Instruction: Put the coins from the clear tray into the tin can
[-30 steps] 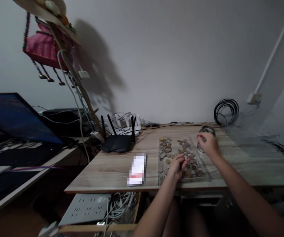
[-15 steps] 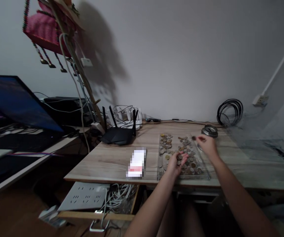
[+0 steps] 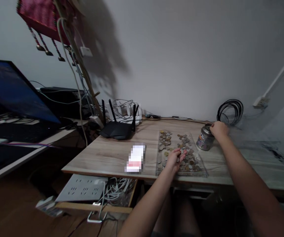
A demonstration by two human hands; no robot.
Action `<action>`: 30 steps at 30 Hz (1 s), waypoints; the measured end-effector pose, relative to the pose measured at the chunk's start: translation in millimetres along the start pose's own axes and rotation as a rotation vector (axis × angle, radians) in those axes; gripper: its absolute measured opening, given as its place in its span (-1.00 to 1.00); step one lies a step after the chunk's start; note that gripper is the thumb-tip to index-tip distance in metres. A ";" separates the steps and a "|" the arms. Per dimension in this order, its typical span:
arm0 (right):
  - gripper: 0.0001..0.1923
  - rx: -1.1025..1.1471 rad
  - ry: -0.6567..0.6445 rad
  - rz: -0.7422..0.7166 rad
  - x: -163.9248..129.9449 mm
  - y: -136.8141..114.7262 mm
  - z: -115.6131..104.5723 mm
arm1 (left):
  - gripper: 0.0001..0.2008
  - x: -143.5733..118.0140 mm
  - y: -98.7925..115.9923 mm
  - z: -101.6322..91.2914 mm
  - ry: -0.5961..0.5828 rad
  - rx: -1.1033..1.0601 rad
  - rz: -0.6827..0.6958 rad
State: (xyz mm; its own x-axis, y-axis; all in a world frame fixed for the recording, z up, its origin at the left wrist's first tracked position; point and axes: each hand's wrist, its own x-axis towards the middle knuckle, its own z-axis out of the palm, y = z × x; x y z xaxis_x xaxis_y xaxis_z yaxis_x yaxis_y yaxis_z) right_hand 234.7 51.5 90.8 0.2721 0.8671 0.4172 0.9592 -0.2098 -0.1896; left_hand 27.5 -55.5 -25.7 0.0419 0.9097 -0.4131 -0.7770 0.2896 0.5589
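Note:
A clear tray [image 3: 202, 169] on the wooden desk [image 3: 107, 154] holds several coins [image 3: 166, 138] of mixed colours. My left hand [image 3: 175, 158] lies over the tray's near half, fingers curled around some coins. A small metal tin [image 3: 204, 140] stands just right of the tray. My right hand [image 3: 219, 129] is at the tin's top rim, fingers bunched together; anything pinched in them is hidden.
A black router [image 3: 117, 130] and tangled cables sit at the desk's back left. A blurred white item [image 3: 135, 158] lies left of the tray. A black cable coil [image 3: 229, 112] hangs by the wall. A monitor [image 3: 15, 92] stands at far left, a power strip [image 3: 82, 192] below the desk.
My right hand went from above the tray, pinching a coin, to the tin's top. My left hand stayed over the coins. The view shifted downward a little.

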 end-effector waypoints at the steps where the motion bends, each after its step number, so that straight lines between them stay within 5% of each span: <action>1: -0.77 0.054 0.048 -0.044 -9.5 -4.7 0.2 | -0.79 0.1 0.0 -0.3 0.005 -0.003 0.004; 4: -0.71 0.291 0.074 -0.338 -56.2 -21.4 12.6 | -0.78 1.3 -0.7 -1.2 -0.002 0.009 -0.006; 7: -0.70 0.452 -0.201 -0.594 -110.0 -35.9 39.1 | -0.82 2.8 -1.5 -1.2 -0.008 -0.006 0.005; 12: -0.75 0.547 -0.379 -0.603 -145.2 -44.8 70.8 | -0.91 0.2 1.1 1.5 -0.012 -0.088 -0.090; 16: -0.77 0.675 -0.277 -0.556 -120.1 -37.4 61.1 | -0.87 -3.0 4.2 1.9 -0.018 -0.073 -0.140; 22: -0.67 0.579 0.246 -0.101 -21.0 20.8 12.1 | -0.86 1.0 3.2 -2.2 -0.034 -0.026 -0.135; 25: -0.72 0.389 0.139 -0.033 12.7 36.7 3.1 | -0.84 3.1 1.8 -2.9 -0.028 -0.023 -0.130; 30: -0.79 0.095 -0.055 0.044 19.5 21.6 9.6 | -0.71 1.7 0.2 -1.6 0.005 -0.001 -0.078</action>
State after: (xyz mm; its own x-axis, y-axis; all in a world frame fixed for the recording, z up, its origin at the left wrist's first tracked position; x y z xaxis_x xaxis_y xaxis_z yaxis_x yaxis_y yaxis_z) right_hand 260.0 68.2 86.3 0.3071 0.8821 0.3571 0.9340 -0.2073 -0.2910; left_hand 26.4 -54.4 -27.5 0.0991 0.8828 -0.4591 -0.7721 0.3593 0.5242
